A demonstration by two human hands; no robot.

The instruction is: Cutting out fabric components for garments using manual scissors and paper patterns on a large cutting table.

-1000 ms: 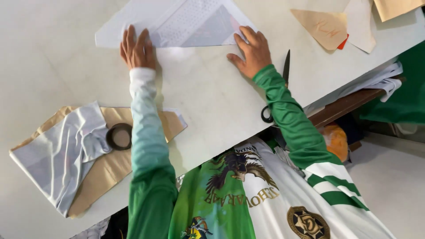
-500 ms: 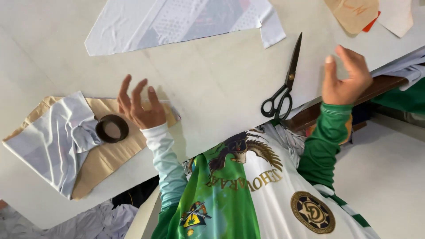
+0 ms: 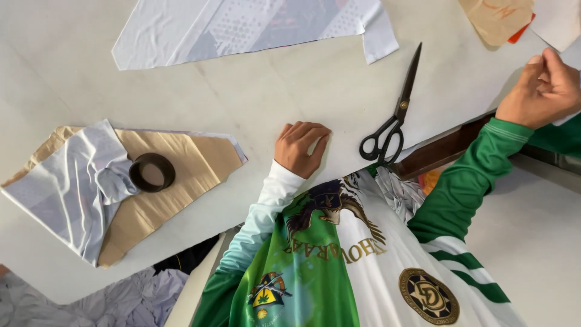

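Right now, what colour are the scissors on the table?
Black all over, blades and handles: scissors, lying closed beside the left hand. Head view.

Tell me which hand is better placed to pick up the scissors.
Left, probably. The left hand rests curled on the table, nothing visible in it, beside the handle loops of the scissors. The right hand is farther off at the table edge, fingers bunched by pale sheets.

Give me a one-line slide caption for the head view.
Left hand rests curled on the white table beside black scissors; right hand reaches to the table's edge, white cut fabric lying beyond.
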